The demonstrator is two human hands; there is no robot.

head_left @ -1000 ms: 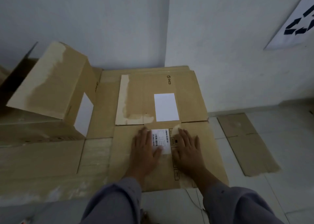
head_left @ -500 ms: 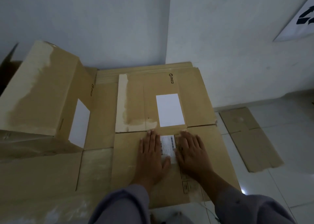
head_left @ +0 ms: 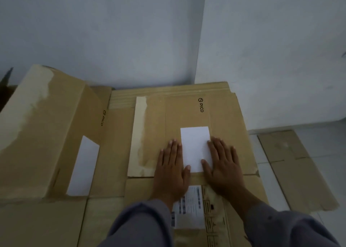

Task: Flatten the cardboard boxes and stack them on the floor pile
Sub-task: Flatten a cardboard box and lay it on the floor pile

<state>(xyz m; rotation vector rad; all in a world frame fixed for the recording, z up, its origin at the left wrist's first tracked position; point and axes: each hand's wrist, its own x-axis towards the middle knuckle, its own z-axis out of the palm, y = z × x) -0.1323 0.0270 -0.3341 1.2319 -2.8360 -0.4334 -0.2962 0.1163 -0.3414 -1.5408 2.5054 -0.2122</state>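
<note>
The left hand (head_left: 171,171) lies palm down with fingers extended and slightly spread, pressed flat on the flattened cardboard box (head_left: 230,134); it grips nothing. The right hand (head_left: 221,164) lies the same way, flat and empty, just beside the left. Between the two hands sits a blank white label (head_left: 195,149), the thumbs of both hands touching its lower corners. Nearer the person, a printed shipping label (head_left: 191,207) shows between the grey sleeves (head_left: 142,226). The flattened box rests on top of the floor pile (head_left: 168,93), whose layered edges show at the far side against the wall corner. A strip of pale tape (head_left: 140,134) runs along the box left of the hands. To the left, a second cardboard box (head_left: 45,134) stands partly upright, not flattened, with its own white label (head_left: 84,166) on the side face. To the right, a single cardboard sheet (head_left: 295,166) lies flat on the tiled floor (head_left: 325,143), apart from the pile.
</note>
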